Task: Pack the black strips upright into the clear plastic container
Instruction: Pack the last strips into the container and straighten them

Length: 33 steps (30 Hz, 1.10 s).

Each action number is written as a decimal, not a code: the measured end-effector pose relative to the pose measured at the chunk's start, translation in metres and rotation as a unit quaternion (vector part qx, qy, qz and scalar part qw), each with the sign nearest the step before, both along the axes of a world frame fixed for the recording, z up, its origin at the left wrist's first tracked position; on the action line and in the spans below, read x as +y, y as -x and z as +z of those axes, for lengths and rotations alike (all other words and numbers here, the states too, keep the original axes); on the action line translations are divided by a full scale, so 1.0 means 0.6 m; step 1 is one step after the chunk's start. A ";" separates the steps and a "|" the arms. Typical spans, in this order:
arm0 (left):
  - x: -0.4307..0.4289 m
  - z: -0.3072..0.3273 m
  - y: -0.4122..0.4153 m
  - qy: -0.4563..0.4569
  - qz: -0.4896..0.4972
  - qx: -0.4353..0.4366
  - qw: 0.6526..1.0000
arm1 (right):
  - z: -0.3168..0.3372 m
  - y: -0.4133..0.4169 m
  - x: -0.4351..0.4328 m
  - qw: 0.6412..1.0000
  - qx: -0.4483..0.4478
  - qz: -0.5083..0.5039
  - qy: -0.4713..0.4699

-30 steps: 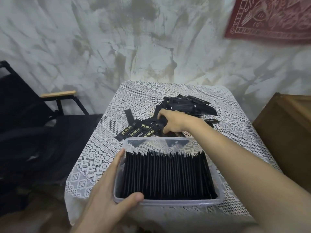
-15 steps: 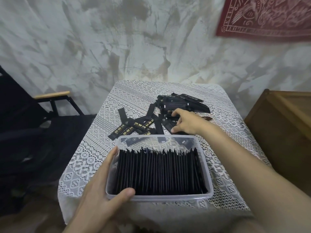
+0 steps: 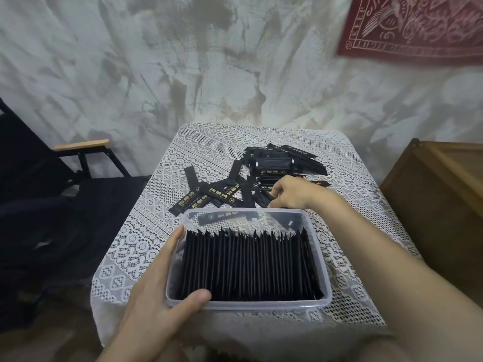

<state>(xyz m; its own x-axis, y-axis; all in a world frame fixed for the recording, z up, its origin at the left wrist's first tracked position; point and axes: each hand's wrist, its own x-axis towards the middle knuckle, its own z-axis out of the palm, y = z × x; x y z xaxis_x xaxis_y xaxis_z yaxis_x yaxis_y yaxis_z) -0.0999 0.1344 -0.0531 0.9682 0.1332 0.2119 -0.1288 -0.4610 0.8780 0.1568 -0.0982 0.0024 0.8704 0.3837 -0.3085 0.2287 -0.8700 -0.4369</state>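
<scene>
My left hand (image 3: pixel 156 291) grips the clear plastic container (image 3: pixel 261 306) so it can't slide; behind it, my right hand (image 3: pixel 292 193) pinches a loose black strip (image 3: pixel 263 197) to pack.

Under the right hand (image 3: pixel 292 192) the loose strips (image 3: pixel 222 194) overlap. Whether its curled fingers pinch 1 or only touch cannot be told, and the gold print is too small to read. The left hand (image 3: pixel 156 291) grips the clear plastic container (image 3: pixel 313 301), its thumb covering the near-left rim. Far above the right hand, a red cloth (image 3: pixel 418 24) is blurred and cut off by 2 edges — top and right.
</scene>
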 end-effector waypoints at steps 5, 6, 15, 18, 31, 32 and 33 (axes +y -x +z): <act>-0.003 -0.002 0.002 -0.003 0.008 -0.002 1.000 | 0.027 -0.005 0.018 0.993 -0.013 -0.048 -0.108; -0.004 -0.002 0.002 -0.007 0.012 -0.001 1.000 | 0.033 -0.005 0.028 0.987 0.000 -0.060 -0.150; -0.001 0.000 0.003 -0.022 0.014 0.008 1.000 | 0.015 0.002 0.104 0.988 0.077 -0.077 -0.108; -0.002 0.002 0.003 -0.020 0.012 0.015 1.000 | 0.024 0.003 0.114 0.994 0.086 -0.043 -0.054; -0.003 0.007 0.007 -0.035 0.010 0.012 0.999 | 0.022 0.019 0.114 0.996 0.063 -0.048 -0.034; -0.003 0.007 0.007 -0.034 0.012 0.013 0.999 | 0.020 0.019 0.113 0.997 0.057 -0.046 -0.037; -0.004 0.007 0.008 -0.035 0.013 0.013 0.999 | 0.019 0.019 0.112 0.996 0.051 -0.047 -0.051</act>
<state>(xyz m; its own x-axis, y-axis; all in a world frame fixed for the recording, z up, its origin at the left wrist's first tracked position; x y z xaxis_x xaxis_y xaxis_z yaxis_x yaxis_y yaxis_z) -0.1044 0.1322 -0.0488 0.9699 0.1449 0.1954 -0.0924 -0.5236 0.8469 0.1453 -0.0313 0.0140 0.8705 0.3354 -0.3602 0.0979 -0.8352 -0.5412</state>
